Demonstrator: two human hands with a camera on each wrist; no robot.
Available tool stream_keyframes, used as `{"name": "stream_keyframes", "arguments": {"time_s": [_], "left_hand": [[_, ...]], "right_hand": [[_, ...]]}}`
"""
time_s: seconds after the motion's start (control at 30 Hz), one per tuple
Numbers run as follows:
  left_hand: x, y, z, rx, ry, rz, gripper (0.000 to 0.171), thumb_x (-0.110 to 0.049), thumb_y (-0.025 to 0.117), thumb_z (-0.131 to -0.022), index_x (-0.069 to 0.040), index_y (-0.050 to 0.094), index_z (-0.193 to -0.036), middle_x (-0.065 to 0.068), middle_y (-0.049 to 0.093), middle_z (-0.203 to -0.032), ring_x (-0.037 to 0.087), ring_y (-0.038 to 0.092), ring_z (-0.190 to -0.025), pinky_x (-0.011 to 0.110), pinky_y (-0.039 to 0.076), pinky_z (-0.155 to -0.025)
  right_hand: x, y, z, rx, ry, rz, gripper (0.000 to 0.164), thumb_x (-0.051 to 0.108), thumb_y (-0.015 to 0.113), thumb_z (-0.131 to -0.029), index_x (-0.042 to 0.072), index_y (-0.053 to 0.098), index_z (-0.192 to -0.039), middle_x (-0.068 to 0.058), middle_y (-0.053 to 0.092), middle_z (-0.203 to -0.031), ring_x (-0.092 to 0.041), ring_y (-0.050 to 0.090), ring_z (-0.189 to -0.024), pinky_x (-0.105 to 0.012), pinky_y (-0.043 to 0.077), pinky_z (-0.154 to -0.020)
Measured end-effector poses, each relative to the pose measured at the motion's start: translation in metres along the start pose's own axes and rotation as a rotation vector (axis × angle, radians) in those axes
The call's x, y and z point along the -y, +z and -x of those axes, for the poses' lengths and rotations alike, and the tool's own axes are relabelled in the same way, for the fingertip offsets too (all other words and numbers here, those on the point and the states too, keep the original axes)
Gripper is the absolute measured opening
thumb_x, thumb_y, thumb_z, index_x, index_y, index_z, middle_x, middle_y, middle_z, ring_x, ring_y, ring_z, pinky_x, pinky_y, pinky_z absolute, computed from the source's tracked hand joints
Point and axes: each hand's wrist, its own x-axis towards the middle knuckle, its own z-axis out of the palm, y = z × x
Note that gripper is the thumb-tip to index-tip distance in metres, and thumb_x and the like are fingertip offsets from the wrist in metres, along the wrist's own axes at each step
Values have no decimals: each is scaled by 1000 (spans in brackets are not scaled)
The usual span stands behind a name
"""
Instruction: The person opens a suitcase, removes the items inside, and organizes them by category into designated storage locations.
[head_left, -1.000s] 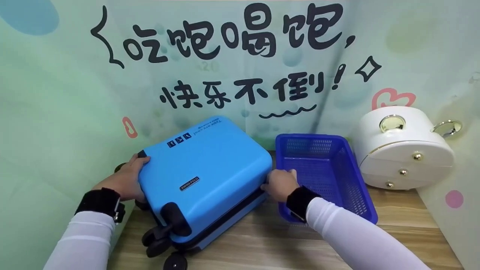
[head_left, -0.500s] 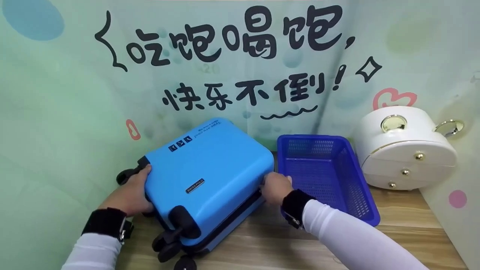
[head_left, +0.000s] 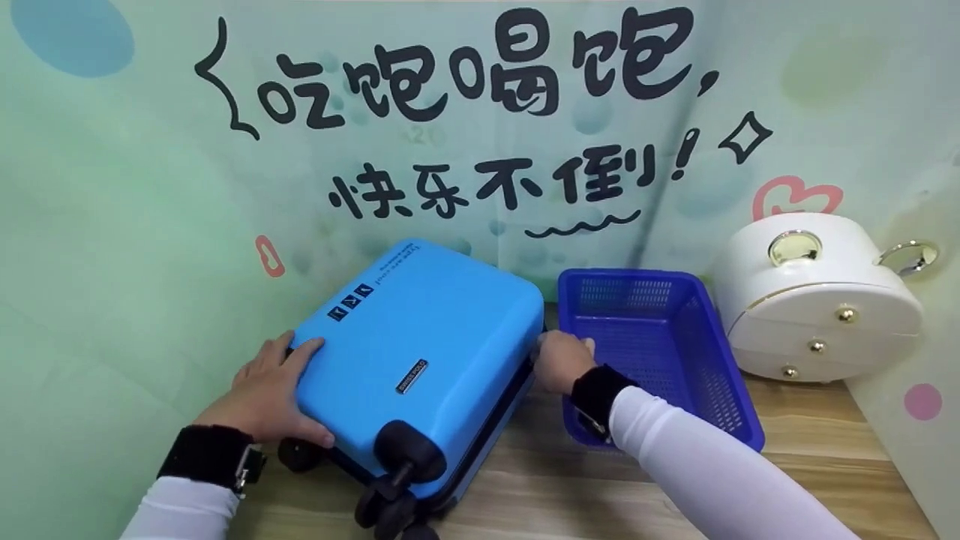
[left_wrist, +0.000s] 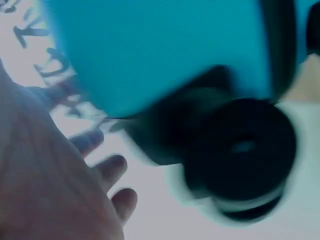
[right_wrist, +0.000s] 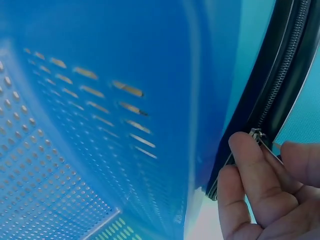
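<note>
Toward the left edge of the wood-look tabletop (head_left: 540, 499): blue suitcase (head_left: 427, 322), lying with a shell face up, wheeled end toward the front left corner. Left hand (head_left: 266, 397) at that wheeled end, open, fingers spread; exact contact unclear, wrist view blurred. Right hand (head_left: 562, 361) pinches the zipper pull (right_wrist: 257, 134) on the side facing the basket (head_left: 694, 337). Basket is blue, just beside; white drawer box (head_left: 825, 300) near back right corner
</note>
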Motion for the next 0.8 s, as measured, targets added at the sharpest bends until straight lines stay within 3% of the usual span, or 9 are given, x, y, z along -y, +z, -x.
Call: {"name": "stream_keyframes", "arguments": {"time_s": [0.13,0.3,0.53,0.63,0.8], "left_hand": [[18,13,-4,-23,4,25,139,-84,73,-41,-24,18,-154,20,6,-155,46,17,-133,69,30,-93],[22,23,-5,-85,-1,48,137,-84,71,-43,-24,20,-154,17,8,-155,43,19,-131,68,32,-90],[10,34,1,-128,-52,36,135,-88,67,-45,-22,23,-154,19,9,-155,44,25,-125,67,33,-88],[2,38,5,-147,-74,26,135,-89,64,-45,-21,22,-154,20,10,-154,45,29,-120,67,34,-86],[-9,43,15,-179,-110,-13,135,-93,58,-46,-20,22,-154,25,13,-152,51,37,-111,69,37,-80]], "right_hand": [[5,1,4,11,-12,12,15,5,59,-81,16,69,-78,5,64,-75,-20,58,-74,-51,33,-83],[8,3,7,18,-8,41,14,7,59,-83,16,63,-73,0,62,-74,-24,59,-75,-49,37,-79],[3,2,6,20,-18,29,6,10,65,-80,15,66,-82,3,63,-78,-24,59,-80,-45,33,-75],[1,3,6,23,-28,39,14,6,67,-76,14,68,-86,3,64,-82,-25,60,-85,-46,34,-78],[6,7,10,53,-59,26,12,5,64,-81,14,67,-87,1,65,-83,-23,61,-84,-48,38,-83]]}}
